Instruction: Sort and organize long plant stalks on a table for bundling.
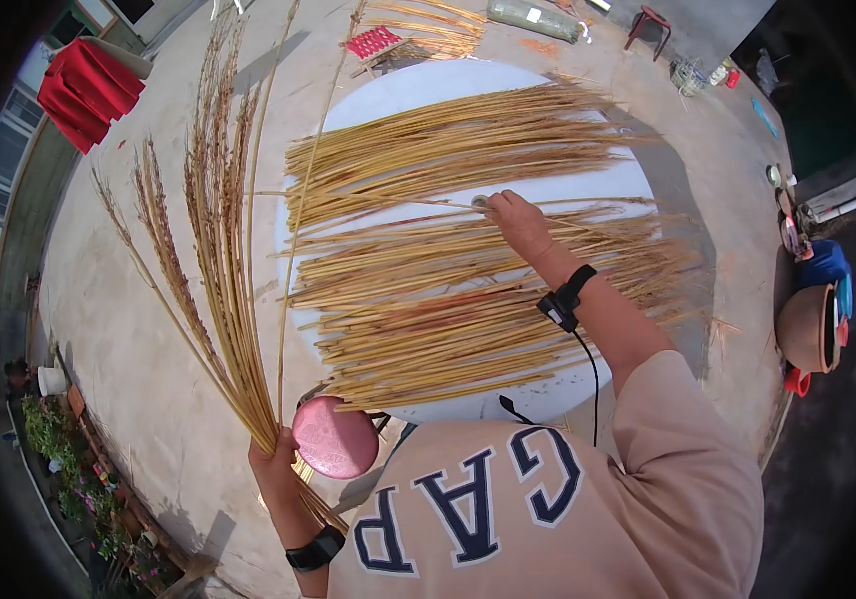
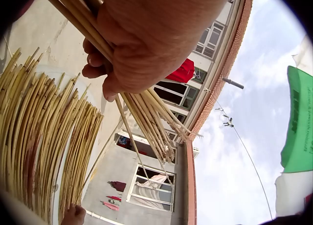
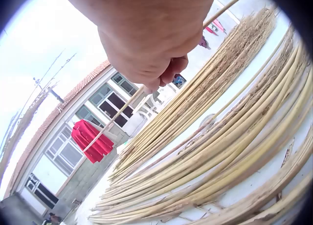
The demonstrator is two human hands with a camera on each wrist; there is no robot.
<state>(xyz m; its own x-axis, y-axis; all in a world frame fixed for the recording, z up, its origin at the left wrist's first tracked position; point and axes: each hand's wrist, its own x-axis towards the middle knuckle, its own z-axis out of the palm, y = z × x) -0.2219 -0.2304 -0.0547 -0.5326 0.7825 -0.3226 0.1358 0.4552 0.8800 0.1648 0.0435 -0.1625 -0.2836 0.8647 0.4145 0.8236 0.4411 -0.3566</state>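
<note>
My left hand (image 1: 274, 461) grips the lower part of a bundle of long dried stalks (image 1: 238, 290), whose brown feathery tops fan out away from me. In the left wrist view the fingers curl round the bundle (image 2: 146, 125). My right hand (image 1: 521, 226) is over the middle of the white round table (image 1: 403, 100), pinching one thin stalk (image 1: 398, 203). This stalk (image 3: 117, 115) runs out from both sides of the hand in the right wrist view. Beneath and around it, more stalks (image 1: 448, 309) lie across the table in layered rows, with a gap between the far and near groups.
A pink round stool (image 1: 336, 437) stands by my left hand. Beyond the table are a red-topped stool (image 1: 373, 42) and more stalks (image 1: 438, 30). Red cloth (image 1: 90, 92) hangs at far left. Plants (image 1: 63, 469) line the left side; a large pot (image 1: 808, 327) stands at right.
</note>
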